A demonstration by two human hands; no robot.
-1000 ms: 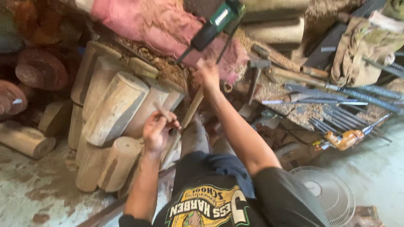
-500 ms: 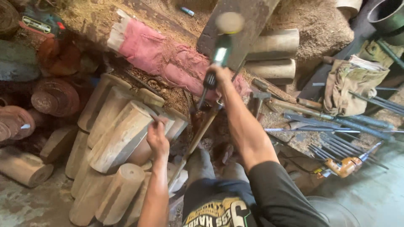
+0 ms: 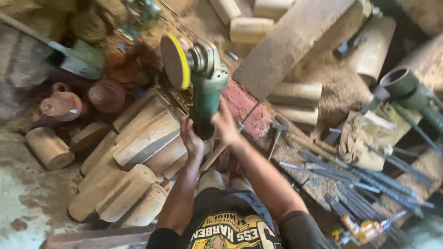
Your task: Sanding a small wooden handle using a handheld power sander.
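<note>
At the far left a short round log (image 3: 48,147) with a pale cut face is seen lying on the stained concrete floor (image 3: 18,203), and behind it dark reddish turned wooden pieces (image 3: 62,105), rounded and dusty, are stacked. Next to these a pile of rough-hewn pale wood blocks (image 3: 138,143) is heaped, their sides flat-cut and their ends roughly cylindrical, with grain visible on the sawn faces. Above the pile a green angle grinder (image 3: 205,87) is held up in the air, its smooth plastic body pointing away from the person and its flat round disc (image 3: 175,61), dark-faced with a yellow rim, turned to the left. The left hand (image 3: 191,140) is closed on the dark lower end of the grinder from the left, and the right hand (image 3: 224,124) is wrapped on the same end from the right, so that both hands are together on the tool. A wooden stick handle (image 3: 213,157) is seen just below the hands. Further right a broad weathered plank (image 3: 295,41) lies slanted over sawdust, a hammer (image 3: 276,131) rests beneath it, a crumpled khaki cloth (image 3: 369,138) is laid beside it, and long dark metal rods (image 3: 369,184) are spread at the lower right.
</note>
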